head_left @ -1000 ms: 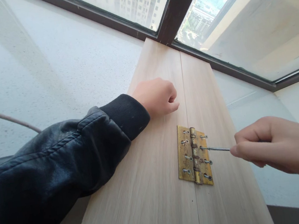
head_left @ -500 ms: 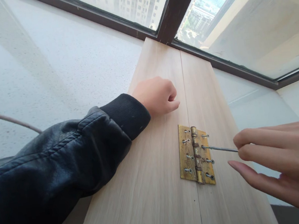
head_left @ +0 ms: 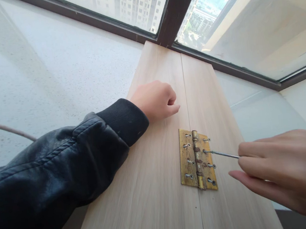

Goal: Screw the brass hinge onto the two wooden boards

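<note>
My right hand (head_left: 291, 172) is closed around a screwdriver (head_left: 225, 154), its handle hidden by the fingers. Its thin metal shaft points left, and the tip meets a screw on the right leaf of a brass hinge (head_left: 185, 155). Several screws stand partly out of both leaves, some tilted. The hinge lies flat over the seam of a pale wooden board (head_left: 147, 204). Above and left of it my left hand (head_left: 157, 101) rests on the board in a loose fist, with nothing showing in its fingers.
A dark window frame (head_left: 168, 12) crosses behind the board's far end. White speckled stone (head_left: 53, 74) lies to the left, with a thin cable (head_left: 6, 128) on it. A black leather sleeve (head_left: 64, 166) covers my left forearm.
My right hand has turned about the screwdriver, its back now more to the camera. The tip stays at the same screw. My left hand keeps its place; the whole view has shifted slightly.
</note>
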The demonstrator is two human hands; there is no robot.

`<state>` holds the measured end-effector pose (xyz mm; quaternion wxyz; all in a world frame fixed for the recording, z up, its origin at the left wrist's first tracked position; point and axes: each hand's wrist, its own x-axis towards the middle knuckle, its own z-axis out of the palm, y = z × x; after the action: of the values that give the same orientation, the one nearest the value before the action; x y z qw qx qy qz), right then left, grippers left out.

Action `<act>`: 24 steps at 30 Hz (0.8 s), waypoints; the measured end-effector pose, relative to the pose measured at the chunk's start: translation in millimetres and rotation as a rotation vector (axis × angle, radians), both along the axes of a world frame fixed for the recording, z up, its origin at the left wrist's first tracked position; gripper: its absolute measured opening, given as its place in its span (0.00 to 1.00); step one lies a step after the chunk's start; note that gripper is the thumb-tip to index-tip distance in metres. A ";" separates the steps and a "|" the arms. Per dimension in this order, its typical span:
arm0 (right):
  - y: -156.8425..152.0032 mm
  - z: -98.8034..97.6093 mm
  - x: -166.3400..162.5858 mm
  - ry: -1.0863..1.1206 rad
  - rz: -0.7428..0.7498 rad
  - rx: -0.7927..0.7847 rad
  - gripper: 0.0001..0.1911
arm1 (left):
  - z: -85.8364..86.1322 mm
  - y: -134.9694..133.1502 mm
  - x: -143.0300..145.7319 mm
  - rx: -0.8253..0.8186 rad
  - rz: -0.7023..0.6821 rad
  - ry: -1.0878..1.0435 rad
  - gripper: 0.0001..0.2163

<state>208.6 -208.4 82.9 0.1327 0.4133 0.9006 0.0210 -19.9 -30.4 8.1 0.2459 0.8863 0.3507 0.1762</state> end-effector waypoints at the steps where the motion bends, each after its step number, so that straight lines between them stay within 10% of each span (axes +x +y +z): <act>1: 0.8 -2.3 -1.1 0.016 -0.068 -0.035 0.22 | 0.0 0.1 0.3 -0.001 0.000 -0.003 0.17; 7: 20.8 1.8 -9.8 0.154 -1.047 -0.533 0.38 | 2.1 0.1 3.4 -0.011 0.014 -0.012 0.18; 12: 24.2 6.6 -11.9 0.529 -1.389 -0.796 0.35 | 4.9 -0.3 5.2 -0.047 0.050 -0.011 0.19; 15: 14.7 2.9 -9.4 0.401 -1.144 -0.679 0.32 | 5.1 -0.5 5.2 -0.050 0.066 -0.009 0.21; 24: 13.7 13.2 -6.7 -0.147 0.294 -0.121 0.09 | 3.3 -0.9 3.5 -0.042 0.058 -0.048 0.21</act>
<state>201.9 -194.7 96.0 0.2183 0.2655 0.9389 0.0160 -16.4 -31.3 11.4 0.2675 0.8659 0.3739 0.1970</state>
